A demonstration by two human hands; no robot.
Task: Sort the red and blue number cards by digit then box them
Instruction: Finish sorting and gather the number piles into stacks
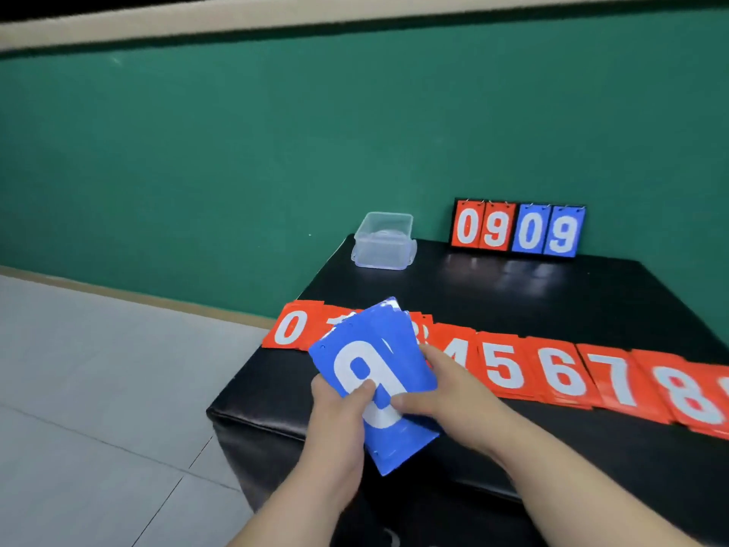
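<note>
Wall: I see a green wall [236,152] behind everything, with a pale band along its top.
Floor: light tiles [98,388] lie on my left, below the table's edge.
Table: a black, glossy table [513,294] fills the right half, and its near left corner sits below the hands.
Red cards: a row of red number cards [501,365] runs across the table from left to right, touching or overlapping. I read 0, part of a 1, then 4, 5, 6, 7 and 8. The cards between 1 and 4 are hidden behind the blue ones, and the view cuts off the last. Some spots show the edges of more cards underneath.
Blue cards: a fanned stack of blue number cards [394,341] is held above the table's near left part, in front of the red row. The top card shows a white 9.
Scoreboard: a flip scoreboard [516,230] stands at the table's back edge against the wall and reads 0 9 in red, then 0 9 in blue.
Box: a clear plastic box [384,242] sits at the far left corner, left of the scoreboard and well apart from the cards. I cannot make out what is inside.
Left hand: my view shows the left hand [339,404] gripping the blue stack from the left, thumb pressed on the white digit.
Right hand: the right hand [438,388] grips the stack's right edge, fingers curled behind and thumb on the face.
</note>
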